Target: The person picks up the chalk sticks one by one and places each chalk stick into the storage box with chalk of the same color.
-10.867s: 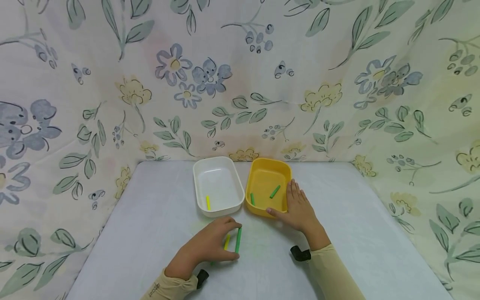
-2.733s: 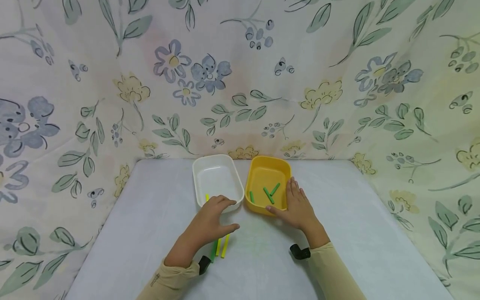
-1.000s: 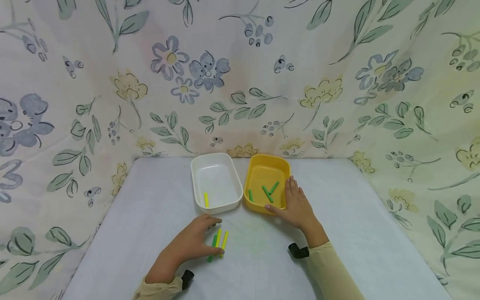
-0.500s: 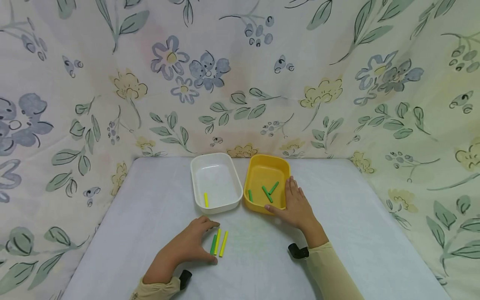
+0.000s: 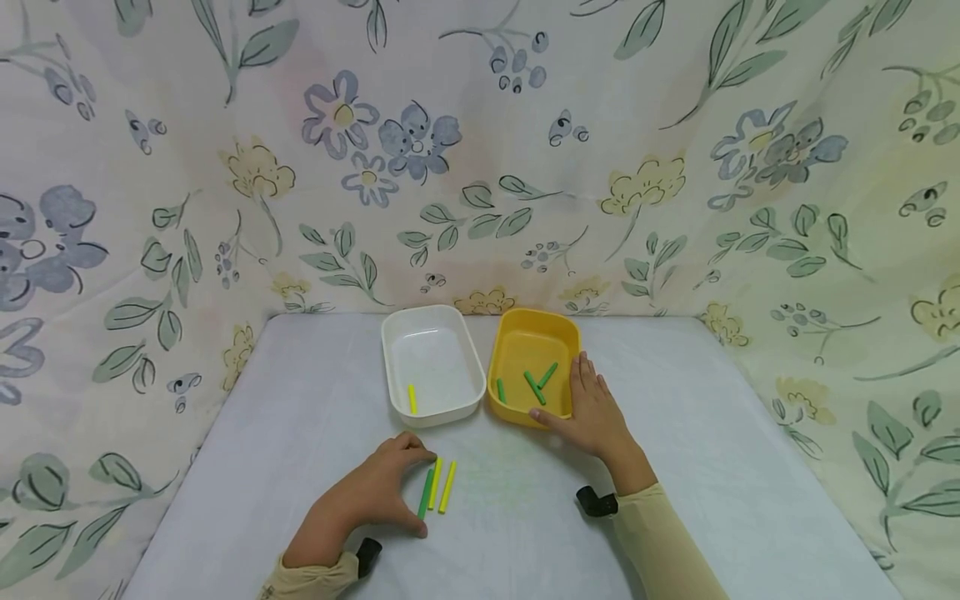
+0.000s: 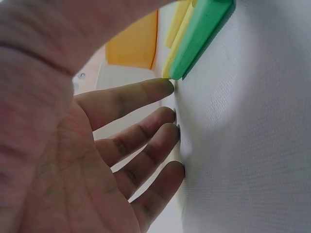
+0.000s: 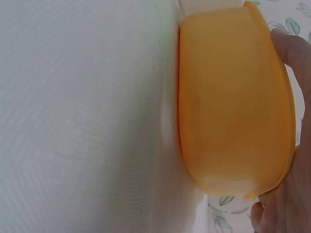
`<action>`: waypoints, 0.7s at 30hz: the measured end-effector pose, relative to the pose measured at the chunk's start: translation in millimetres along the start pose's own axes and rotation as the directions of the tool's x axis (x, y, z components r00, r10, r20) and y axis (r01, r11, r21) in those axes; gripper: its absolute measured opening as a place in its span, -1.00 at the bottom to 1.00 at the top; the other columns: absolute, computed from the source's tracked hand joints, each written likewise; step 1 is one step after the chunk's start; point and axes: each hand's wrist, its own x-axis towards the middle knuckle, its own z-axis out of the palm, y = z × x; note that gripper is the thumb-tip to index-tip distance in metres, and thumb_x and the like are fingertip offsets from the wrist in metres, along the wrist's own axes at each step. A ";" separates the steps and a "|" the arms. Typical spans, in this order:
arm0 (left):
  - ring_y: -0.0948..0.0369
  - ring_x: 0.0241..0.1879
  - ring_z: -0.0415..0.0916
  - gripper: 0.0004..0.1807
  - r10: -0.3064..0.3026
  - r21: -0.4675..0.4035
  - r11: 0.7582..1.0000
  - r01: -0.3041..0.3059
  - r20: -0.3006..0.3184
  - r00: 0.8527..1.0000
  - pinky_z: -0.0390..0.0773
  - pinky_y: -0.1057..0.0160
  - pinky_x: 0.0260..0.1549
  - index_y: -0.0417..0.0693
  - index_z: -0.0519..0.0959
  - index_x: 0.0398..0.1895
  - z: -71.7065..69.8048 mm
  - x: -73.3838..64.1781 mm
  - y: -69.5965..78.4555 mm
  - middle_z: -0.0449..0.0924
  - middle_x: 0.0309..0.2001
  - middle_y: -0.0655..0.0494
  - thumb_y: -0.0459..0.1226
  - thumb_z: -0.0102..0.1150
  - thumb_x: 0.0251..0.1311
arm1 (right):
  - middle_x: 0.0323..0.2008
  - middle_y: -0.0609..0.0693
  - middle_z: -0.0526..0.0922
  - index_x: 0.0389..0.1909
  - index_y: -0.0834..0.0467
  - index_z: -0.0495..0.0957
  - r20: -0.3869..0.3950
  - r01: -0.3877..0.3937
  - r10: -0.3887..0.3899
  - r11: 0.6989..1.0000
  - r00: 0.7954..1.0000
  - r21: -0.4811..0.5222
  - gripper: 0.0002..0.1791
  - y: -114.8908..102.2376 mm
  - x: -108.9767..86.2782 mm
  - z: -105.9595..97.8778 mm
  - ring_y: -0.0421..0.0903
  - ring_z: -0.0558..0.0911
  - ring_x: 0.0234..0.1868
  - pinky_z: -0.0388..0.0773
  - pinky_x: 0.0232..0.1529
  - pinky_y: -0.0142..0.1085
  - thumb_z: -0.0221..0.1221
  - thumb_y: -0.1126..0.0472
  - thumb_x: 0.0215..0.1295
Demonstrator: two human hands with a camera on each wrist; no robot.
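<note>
My left hand [image 5: 371,492] is low over the table, thumb and index finger spread along a short green stick [image 5: 426,493]. Its index fingertip is right at the far ends of the green stick and a yellow stick [image 5: 436,483] beside it; the thumb tip is near the green one's near end. A second yellow stick [image 5: 447,487] lies just to the right. My right hand [image 5: 596,412] rests against the near right corner of a yellow tray [image 5: 534,325], thumb on the near rim, straight fingers along the right side. Three green sticks [image 5: 535,388] lie inside it.
Left of the yellow tray stands a white tray [image 5: 435,312] holding one yellow stick [image 5: 412,399]. A white cloth covers the table [image 5: 675,467], and a floral curtain [image 5: 480,150] hangs behind. Each wrist carries a small black camera [image 5: 596,502].
A green stick once in my left hand is gone from it, and the yellow tray holds one more. That hand has drawn back from the white tray to the loose sticks. The right hand has stayed put.
</note>
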 end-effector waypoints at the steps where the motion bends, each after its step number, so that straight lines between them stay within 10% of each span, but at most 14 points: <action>1: 0.12 0.26 0.37 0.07 0.002 0.000 1.000 -0.002 0.000 1.000 0.55 -0.10 0.28 -0.03 0.59 0.37 0.0 0.0 -0.2 0.45 0.21 0.19 0.02 0.84 -0.38 | 0.73 0.23 -0.33 0.70 0.32 -0.30 0.000 0.000 0.000 1.000 1.000 -0.001 0.53 0.2 0.0 0.3 0.21 -0.15 0.75 -0.12 0.71 0.15 0.04 -0.75 0.15; 21: 0.11 0.29 0.41 -0.15 0.020 0.011 1.000 -0.020 0.000 1.000 0.54 -0.11 0.32 0.02 0.69 0.21 0.0 1.8 -2.3 0.48 0.21 0.19 0.00 0.80 -0.28 | 0.74 0.22 -0.32 0.70 0.31 -0.31 -0.004 -0.002 0.002 1.000 1.000 0.007 0.54 0.0 0.0 0.7 0.21 -0.15 0.75 -0.12 0.71 0.15 0.03 -0.75 0.15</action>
